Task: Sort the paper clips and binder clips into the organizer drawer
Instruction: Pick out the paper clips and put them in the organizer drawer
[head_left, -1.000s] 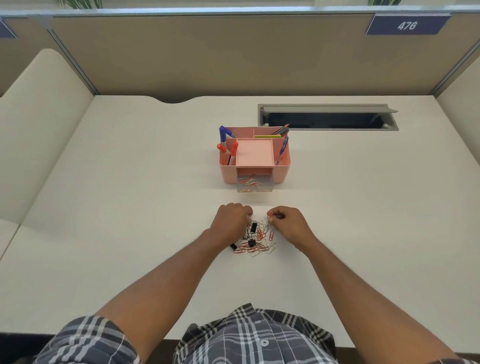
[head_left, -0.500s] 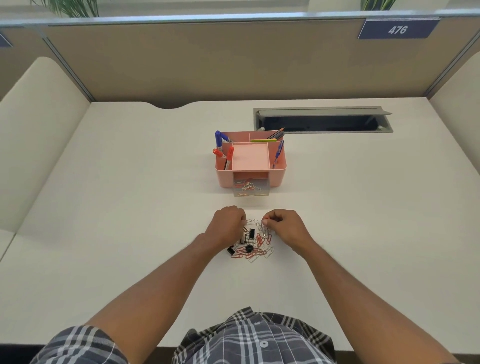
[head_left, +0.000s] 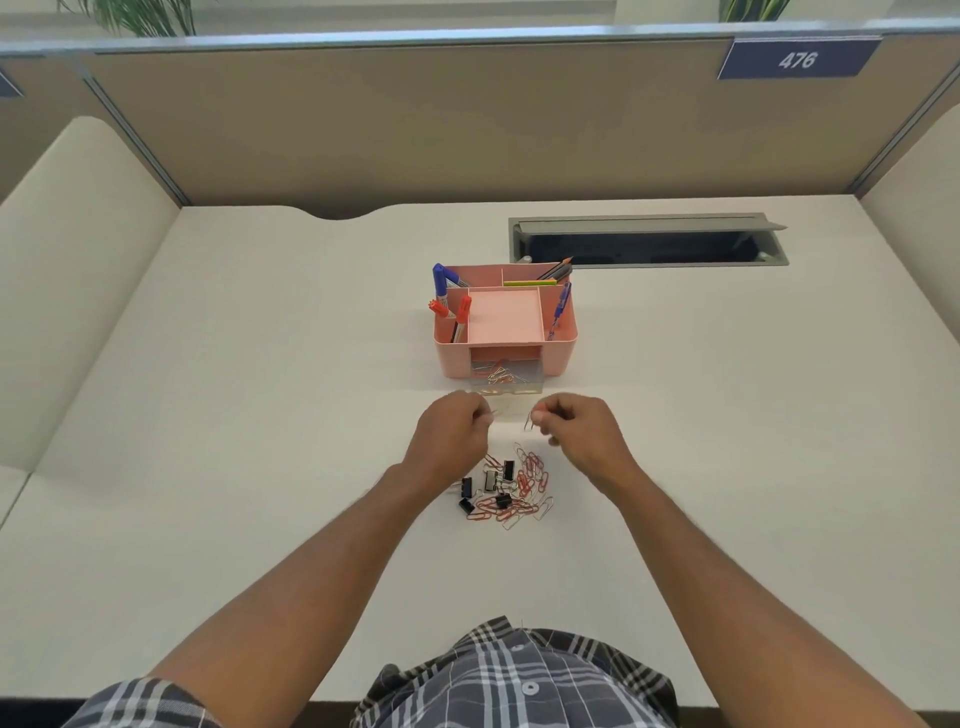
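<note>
A pile of red and silver paper clips (head_left: 527, 486) mixed with small black binder clips (head_left: 491, 483) lies on the white desk in front of me. Behind it stands a pink organizer (head_left: 558, 348) with its clear drawer (head_left: 506, 382) pulled out, several paper clips inside. My left hand (head_left: 452, 434) hovers just in front of the drawer, fingers pinched on a silver paper clip. My right hand (head_left: 576, 431) is beside it, pinching a paper clip that hangs from its fingertips. Both hands are above and beyond the pile.
The organizer's upper compartments hold blue and red markers (head_left: 449, 304), pencils and a blue pen (head_left: 560, 306). A grey cable hatch (head_left: 649, 241) is set into the desk behind it. Beige partition walls close off the back and both sides.
Both hands have lifted off the clip pile and moved forward toward the open drawer, each with a paper clip pinched in its fingers.
</note>
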